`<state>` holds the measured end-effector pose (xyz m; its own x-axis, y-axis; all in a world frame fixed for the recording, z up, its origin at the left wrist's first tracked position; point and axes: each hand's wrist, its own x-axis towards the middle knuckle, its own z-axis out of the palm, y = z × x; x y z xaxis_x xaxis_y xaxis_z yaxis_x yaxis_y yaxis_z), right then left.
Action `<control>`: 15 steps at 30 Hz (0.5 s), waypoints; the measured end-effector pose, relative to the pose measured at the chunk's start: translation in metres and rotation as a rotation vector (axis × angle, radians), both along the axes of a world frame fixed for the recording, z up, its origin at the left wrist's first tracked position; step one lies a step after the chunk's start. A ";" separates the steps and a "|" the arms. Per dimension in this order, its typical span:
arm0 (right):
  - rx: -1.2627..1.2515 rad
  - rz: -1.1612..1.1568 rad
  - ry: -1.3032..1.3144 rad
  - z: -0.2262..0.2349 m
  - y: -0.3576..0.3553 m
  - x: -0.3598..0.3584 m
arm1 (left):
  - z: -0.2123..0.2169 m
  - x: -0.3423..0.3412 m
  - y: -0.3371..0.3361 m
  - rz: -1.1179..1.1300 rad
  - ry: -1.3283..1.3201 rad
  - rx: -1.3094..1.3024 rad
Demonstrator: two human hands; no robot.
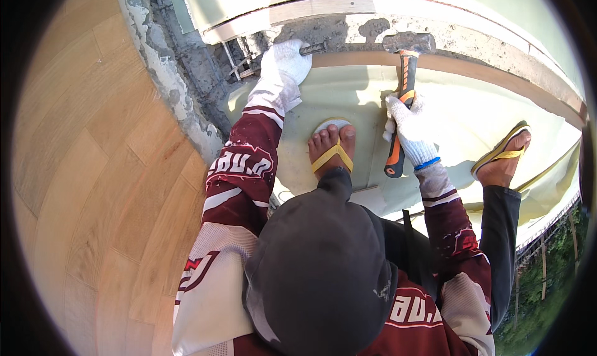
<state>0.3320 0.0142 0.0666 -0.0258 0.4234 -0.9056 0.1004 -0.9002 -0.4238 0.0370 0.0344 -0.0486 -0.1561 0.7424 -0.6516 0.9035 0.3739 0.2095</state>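
Note:
My left hand (287, 63), in a white knitted glove, is closed around a dark metal chisel (314, 48). One end of the chisel sticks out to the right of my fist; on the other side, its tip lies by thin exposed metal rods (232, 62) at the broken concrete corner. In my right hand (413, 127), also gloved, is a hammer with an orange and black handle (407, 73). The hammer's steel head (409, 42) is level with the chisel's end, some way to its right and apart from it.
Wood-look flooring (93, 188) spreads over the left, bordered by a rough, broken concrete edge (163, 76). A concrete ledge (460, 42) crosses the far side. Pale green sheeting (367, 147) lies under my sandalled feet (333, 145). Greenery (547, 281) shows beyond an edge at lower right.

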 end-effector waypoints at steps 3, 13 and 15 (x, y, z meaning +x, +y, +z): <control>0.012 -0.001 -0.007 0.000 0.000 0.000 | -0.004 -0.009 0.005 -0.083 0.051 -0.089; 0.000 0.018 -0.022 -0.005 -0.002 0.002 | 0.026 0.039 0.019 -0.194 -0.029 -0.065; -0.039 0.031 -0.032 -0.005 -0.002 0.003 | 0.039 0.044 0.019 -0.142 -0.059 -0.028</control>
<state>0.3349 0.0121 0.0614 -0.0094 0.3874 -0.9218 0.1415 -0.9121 -0.3848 0.0811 0.0534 -0.0099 -0.0120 0.7358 -0.6771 0.9341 0.2498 0.2549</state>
